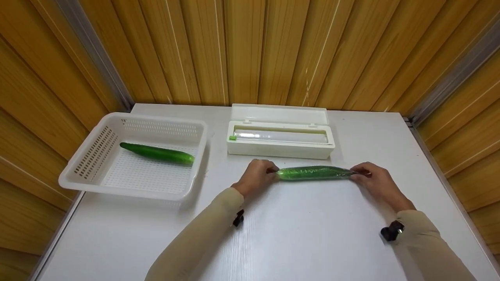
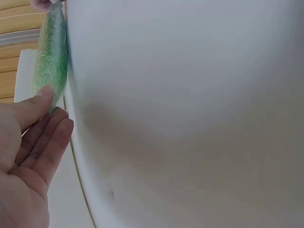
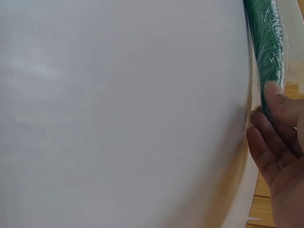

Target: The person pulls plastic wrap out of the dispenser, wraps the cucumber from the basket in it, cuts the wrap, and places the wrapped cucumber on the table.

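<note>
Currently both forearms are stretched forward over the white table (image 1: 297,234), w/ beige sleeves and a small black device at each wrist. The left hand (image 1: 256,177) is placed at the left end of the wrapped cucumber (image 1: 314,172), and the right hand (image 1: 373,181) at its right end. In the left wrist view the thumb is pressed on the film-covered tip while the other fingers (image 2: 50,142) are kept nearly straight below it; approx. the same pose is seen in the right wrist view, thumb on the tip, fingers (image 3: 266,152) loosely bent. So each end is pinched lightly, not enclosed by a full fist.

The wrapped cucumber is laid flat on the table, its long axis running left-right, parallel to the cling-film dispenser box (image 1: 280,134) just behind it, which is open. A second, unwrapped cucumber (image 1: 157,152) is seen lying in the white perforated basket (image 1: 88,164) at the left, slightly diagonal.
</note>
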`<state>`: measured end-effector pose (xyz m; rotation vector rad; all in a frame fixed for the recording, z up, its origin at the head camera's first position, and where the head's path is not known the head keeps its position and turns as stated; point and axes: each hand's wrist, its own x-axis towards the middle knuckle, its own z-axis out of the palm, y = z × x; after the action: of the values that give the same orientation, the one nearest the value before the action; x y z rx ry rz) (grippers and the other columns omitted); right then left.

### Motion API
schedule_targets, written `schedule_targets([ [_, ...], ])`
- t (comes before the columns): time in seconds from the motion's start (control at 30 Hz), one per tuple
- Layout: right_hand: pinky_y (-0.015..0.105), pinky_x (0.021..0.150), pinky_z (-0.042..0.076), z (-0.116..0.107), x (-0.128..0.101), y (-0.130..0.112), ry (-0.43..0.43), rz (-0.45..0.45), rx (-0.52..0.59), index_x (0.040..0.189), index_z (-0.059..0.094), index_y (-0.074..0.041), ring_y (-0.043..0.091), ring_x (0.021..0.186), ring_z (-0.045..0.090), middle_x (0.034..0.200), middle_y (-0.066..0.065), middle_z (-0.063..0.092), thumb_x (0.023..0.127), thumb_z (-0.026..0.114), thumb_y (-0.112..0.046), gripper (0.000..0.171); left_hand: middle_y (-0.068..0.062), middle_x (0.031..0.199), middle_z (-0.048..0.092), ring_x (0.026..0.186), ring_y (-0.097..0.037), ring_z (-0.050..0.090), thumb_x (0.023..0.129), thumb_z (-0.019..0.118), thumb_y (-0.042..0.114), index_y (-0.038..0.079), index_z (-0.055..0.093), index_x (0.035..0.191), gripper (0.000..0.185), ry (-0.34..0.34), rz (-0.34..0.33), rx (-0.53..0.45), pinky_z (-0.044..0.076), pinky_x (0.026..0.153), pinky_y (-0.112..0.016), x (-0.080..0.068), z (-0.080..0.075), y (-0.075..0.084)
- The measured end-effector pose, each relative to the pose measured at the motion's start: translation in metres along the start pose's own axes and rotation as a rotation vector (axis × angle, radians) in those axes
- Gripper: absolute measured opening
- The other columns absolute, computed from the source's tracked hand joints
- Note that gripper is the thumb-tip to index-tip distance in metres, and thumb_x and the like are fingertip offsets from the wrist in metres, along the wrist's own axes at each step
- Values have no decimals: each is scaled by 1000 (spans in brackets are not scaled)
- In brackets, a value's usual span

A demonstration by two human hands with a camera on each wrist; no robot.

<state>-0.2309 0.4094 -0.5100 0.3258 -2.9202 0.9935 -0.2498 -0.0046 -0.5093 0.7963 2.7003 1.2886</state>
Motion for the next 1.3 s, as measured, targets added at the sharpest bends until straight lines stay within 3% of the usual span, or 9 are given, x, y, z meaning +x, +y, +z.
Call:
schedule_targets([
  [0.37, 22, 73, 48, -18, -5, 23, -55, 143, 103, 126, 73, -4, 22, 99, 60, 120, 17, 71, 94, 85, -25, 40, -5, 99, 79, 90, -10, 68, 92, 82, 3, 1, 80, 106, 14, 36, -13, -42, 55, 82, -21, 14, 21, 6],
  [0.87, 18, 78, 46, -35, -8, 43, -36, 204, 117, 129, 72, -5, 20, 103, 56, 125, 18, 68, 92, 85, -38, 51, -3, 99, 78, 91, -7, 69, 91, 83, 3, 2, 80, 107, 17, 25, -115, -172, 55, 83, -18, 32, 38, 17],
  [1.17, 10, 80, 46, -45, -15, 59, 31, 218, 181, 127, 72, -1, -4, 99, 60, 114, -2, 74, 91, 87, -34, 51, -3, 99, 79, 90, -5, 69, 90, 86, 5, 2, 80, 107, 19, 19, -102, -186, 54, 81, -16, 41, 54, 28],
  [1.3, 11, 80, 45, -51, -17, 66, 30, 240, 175, 129, 71, -2, -4, 100, 59, 115, -7, 72, 91, 87, -36, 53, -3, 97, 79, 88, -4, 68, 89, 86, 4, 2, 81, 106, 17, 42, -96, -191, 54, 80, -16, 46, 62, 30],
])
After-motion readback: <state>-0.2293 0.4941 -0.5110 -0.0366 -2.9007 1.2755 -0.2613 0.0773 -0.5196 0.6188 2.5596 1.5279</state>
